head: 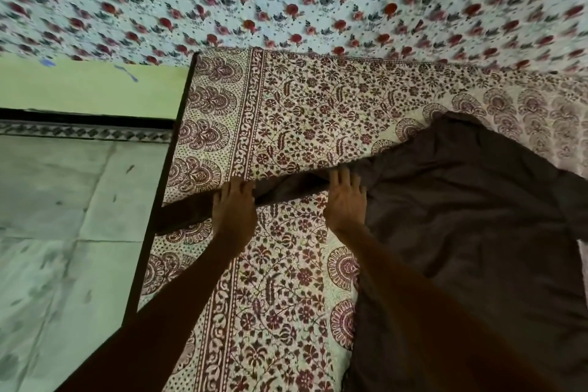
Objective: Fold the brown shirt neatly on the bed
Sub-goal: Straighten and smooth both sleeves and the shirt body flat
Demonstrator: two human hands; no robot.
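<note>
shirt [461, 216] spread on bed [302, 111] at 4 o'clock, sleeve [286, 189] stretched toward 9; left hand [234, 210] and right hand [345, 197] both flat, fingers straight, pressing the sleeve

left hand [234, 210] on sleeve [286, 189] | right hand [346, 200] flat on brown shirt [461, 216] | patterned bed [302, 105]

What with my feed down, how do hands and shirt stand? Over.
Both hands flat: left hand on the sleeve, right hand nearer the shoulder. Brown shirt spread on the bed, not yet folded. No obstruction seen.
</note>
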